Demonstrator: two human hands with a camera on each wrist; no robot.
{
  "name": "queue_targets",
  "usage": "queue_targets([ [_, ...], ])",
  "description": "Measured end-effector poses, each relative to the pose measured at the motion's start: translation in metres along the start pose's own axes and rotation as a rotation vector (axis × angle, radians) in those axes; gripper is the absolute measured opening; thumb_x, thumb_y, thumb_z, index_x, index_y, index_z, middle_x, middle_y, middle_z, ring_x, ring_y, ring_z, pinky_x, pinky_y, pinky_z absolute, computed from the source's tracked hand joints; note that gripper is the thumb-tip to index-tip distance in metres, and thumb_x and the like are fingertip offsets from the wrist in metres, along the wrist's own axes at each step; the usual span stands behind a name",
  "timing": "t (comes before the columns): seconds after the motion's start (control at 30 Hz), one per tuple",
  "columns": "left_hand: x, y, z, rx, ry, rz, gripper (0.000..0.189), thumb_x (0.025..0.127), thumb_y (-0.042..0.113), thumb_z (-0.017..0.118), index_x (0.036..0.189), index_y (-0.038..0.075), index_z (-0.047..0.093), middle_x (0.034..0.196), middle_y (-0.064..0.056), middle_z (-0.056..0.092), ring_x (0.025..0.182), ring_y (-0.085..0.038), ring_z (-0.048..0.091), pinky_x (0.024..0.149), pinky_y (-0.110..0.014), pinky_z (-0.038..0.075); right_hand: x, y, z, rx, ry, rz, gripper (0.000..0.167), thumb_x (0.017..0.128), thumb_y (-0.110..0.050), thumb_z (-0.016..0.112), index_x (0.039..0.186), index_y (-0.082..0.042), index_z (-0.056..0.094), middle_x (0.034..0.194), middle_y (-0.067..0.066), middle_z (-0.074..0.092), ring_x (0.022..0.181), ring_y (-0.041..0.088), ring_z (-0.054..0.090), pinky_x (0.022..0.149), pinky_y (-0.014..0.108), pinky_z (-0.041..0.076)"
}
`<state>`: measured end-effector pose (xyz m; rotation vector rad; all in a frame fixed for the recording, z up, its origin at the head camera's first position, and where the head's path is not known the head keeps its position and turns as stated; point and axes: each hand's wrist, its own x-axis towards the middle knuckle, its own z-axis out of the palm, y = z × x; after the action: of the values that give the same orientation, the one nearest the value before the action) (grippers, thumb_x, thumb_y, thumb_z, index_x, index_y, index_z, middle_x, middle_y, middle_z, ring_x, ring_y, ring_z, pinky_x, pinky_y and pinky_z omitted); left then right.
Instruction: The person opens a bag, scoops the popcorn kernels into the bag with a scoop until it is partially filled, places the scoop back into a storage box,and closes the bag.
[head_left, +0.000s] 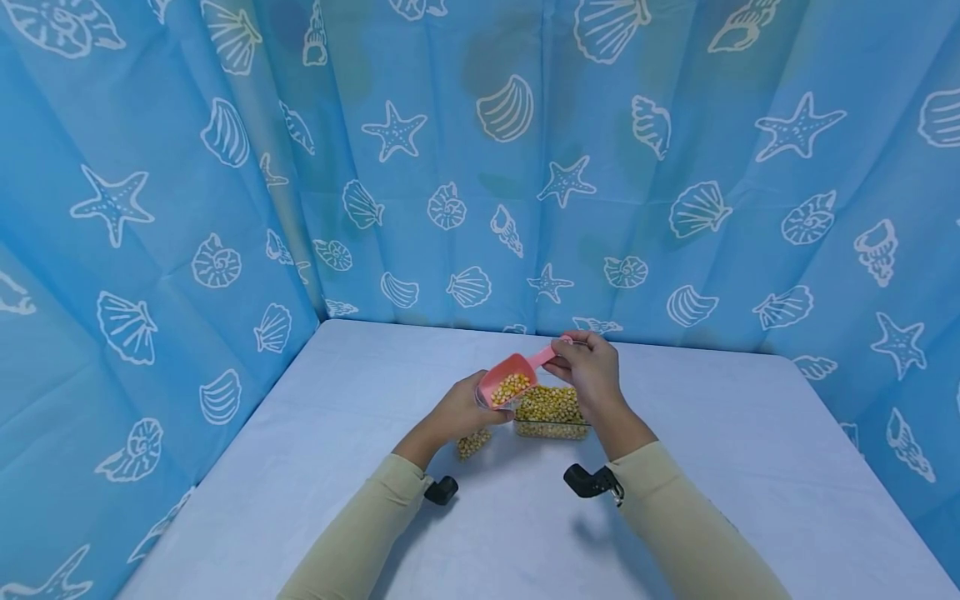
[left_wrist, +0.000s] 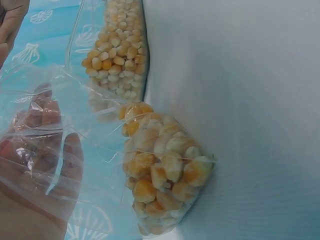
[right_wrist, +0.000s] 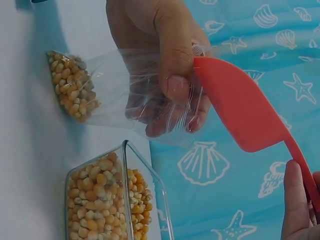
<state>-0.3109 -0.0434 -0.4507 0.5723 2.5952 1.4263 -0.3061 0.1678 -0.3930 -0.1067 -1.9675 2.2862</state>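
A pink scoop [head_left: 510, 379] carries yellow corn kernels, its front lip right at the mouth of a clear plastic bag [right_wrist: 112, 87]. My right hand [head_left: 592, 371] pinches the scoop's handle, holding it tilted down toward the left. My left hand [head_left: 457, 408] grips the bag near its top, thumb on the near side and fingers behind the film. Corn kernels [left_wrist: 165, 170] fill the bag's bottom, which hangs low over the table. Just right of the bag stands a clear rectangular container [right_wrist: 125, 190] holding many corn kernels.
The table [head_left: 300, 467] has a white cover. Blue curtains [head_left: 450, 167] with shell and starfish prints stand behind it and at both sides. Black camera mounts [head_left: 588, 481] sit at both wrists, below the hands.
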Motion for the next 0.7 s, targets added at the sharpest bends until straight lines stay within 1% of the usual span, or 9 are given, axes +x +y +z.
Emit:
queue_targets([
  [0.13, 0.0004, -0.0010, 0.0000, -0.015, -0.001, -0.001, 0.058, 0.079, 0.030, 0.081, 0.127, 0.013, 0.053, 0.110, 0.006, 0.062, 0.104, -0.014, 0.058, 0.096, -0.044, 0.045, -0.0011, -0.0025, 0.0023, -0.019, 0.009, -0.027, 0.031, 0.097, -0.015, 0.062, 0.122, -0.001, 0.051, 0.111, 0.020, 0.060, 0.092, 0.025, 0.068, 0.077, 0.031, 0.055],
  [0.43, 0.0017, -0.0027, -0.0010, -0.011, 0.005, 0.013, 0.059, 0.078, 0.034, 0.081, 0.126, 0.014, 0.054, 0.111, 0.007, 0.062, 0.107, -0.014, 0.058, 0.096, -0.043, 0.045, -0.0039, -0.0071, 0.0038, -0.038, 0.027, -0.046, 0.031, 0.096, -0.018, 0.064, 0.121, -0.002, 0.052, 0.109, 0.018, 0.061, 0.091, 0.024, 0.069, 0.076, 0.031, 0.055],
  [0.7, 0.0015, -0.0064, -0.0008, -0.024, 0.006, 0.004, 0.055, 0.078, 0.035, 0.081, 0.123, 0.016, 0.055, 0.109, 0.007, 0.063, 0.105, -0.013, 0.059, 0.095, -0.045, 0.045, -0.0070, -0.0094, 0.0028, -0.045, 0.002, -0.062, 0.030, 0.097, -0.017, 0.062, 0.121, -0.001, 0.052, 0.110, 0.019, 0.060, 0.092, 0.025, 0.068, 0.077, 0.032, 0.055],
])
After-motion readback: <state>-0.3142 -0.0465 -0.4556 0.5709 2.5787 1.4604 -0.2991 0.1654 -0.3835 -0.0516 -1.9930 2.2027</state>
